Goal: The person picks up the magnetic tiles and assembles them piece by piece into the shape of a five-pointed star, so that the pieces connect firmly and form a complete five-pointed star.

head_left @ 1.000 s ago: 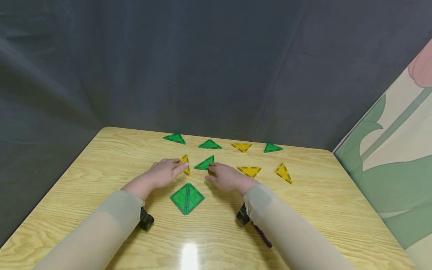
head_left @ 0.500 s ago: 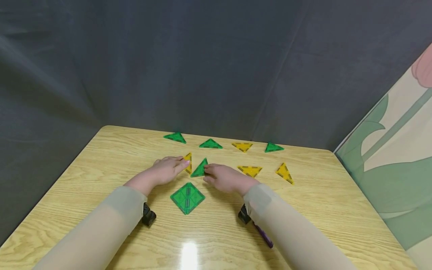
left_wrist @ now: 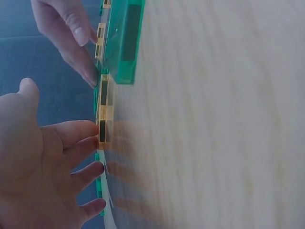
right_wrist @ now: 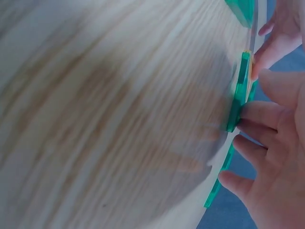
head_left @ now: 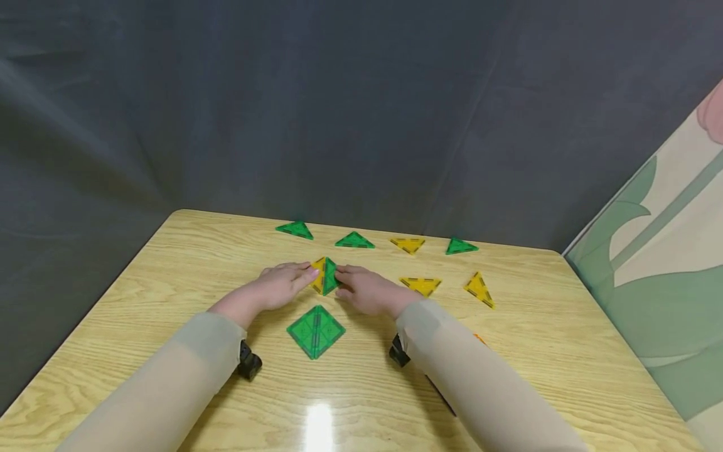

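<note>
A yellow triangle magnetic tile (head_left: pixel 319 285) and a green triangle magnetic tile (head_left: pixel 330 276) lie edge to edge on the table. My left hand (head_left: pixel 273 290) reaches in from the left, its fingers extended and tips at the yellow tile (left_wrist: pixel 103 114), thumb over its side. From the right, my right hand (head_left: pixel 367 294) touches the green tile (right_wrist: pixel 238 98) with its fingertips; the thumb stands apart from the tile in the right wrist view. Nearer the body, two joined green triangle tiles (head_left: pixel 326 333) form a diamond lying flat.
Along the far edge lie green triangles (head_left: pixel 295 230) and a yellow triangle (head_left: pixel 408 245). Two more yellow triangles (head_left: pixel 479 290) lie right of my right hand. A dark strip (head_left: pixel 440 395) shows beside my right sleeve. A dark curtain (head_left: pixel 361 113) hangs behind the wooden table (head_left: pixel 542 364).
My right hand has slid the green triangle left and turned it until its edge meets the yellow triangle. My left hand and the yellow triangle have shifted slightly right.
</note>
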Demonstrator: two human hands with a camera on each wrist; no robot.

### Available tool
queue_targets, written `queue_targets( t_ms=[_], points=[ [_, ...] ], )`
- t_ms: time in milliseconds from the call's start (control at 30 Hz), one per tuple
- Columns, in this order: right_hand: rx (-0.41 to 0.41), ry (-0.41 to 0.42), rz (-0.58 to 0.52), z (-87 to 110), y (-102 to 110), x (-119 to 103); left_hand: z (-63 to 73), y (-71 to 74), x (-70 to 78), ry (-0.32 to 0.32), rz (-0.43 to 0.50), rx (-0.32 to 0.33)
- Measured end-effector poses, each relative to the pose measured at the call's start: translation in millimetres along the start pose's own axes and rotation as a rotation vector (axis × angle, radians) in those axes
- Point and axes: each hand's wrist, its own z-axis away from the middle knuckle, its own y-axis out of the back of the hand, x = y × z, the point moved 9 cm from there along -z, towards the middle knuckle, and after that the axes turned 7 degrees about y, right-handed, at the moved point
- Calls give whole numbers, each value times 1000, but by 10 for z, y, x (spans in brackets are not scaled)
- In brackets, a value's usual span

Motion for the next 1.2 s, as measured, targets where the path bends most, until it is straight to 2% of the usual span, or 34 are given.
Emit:
queue_targets(
  t_ms=[300,467,567,700,767,833,933,1033,1200],
  points=[
    [-17,-31,29,-43,37,-5,3,22,38,-12,-15,10],
    [-13,-21,-19,-55,75,15,-27,84,24,-5,68,3],
    [39,-9,-94,-30,207,103,-55,232,-39,-19,76,63],
    [127,-61,-162,52,451,358,-112,498,-224,-6,-35,197],
    [131,-105,-168,71,507,497,-173,583,-325,22,-56,225],
    [106,-136,-176,64,497,603,-261,617,-398,48,-33,225],
    [70,-153,-169,12,416,687,-415,594,-411,58,21,208],
    [32,-166,-104,-38,306,699,-534,510,-351,49,34,176],
    [-2,-202,60,-90,216,653,-626,369,-286,76,-48,106]
  ],
)
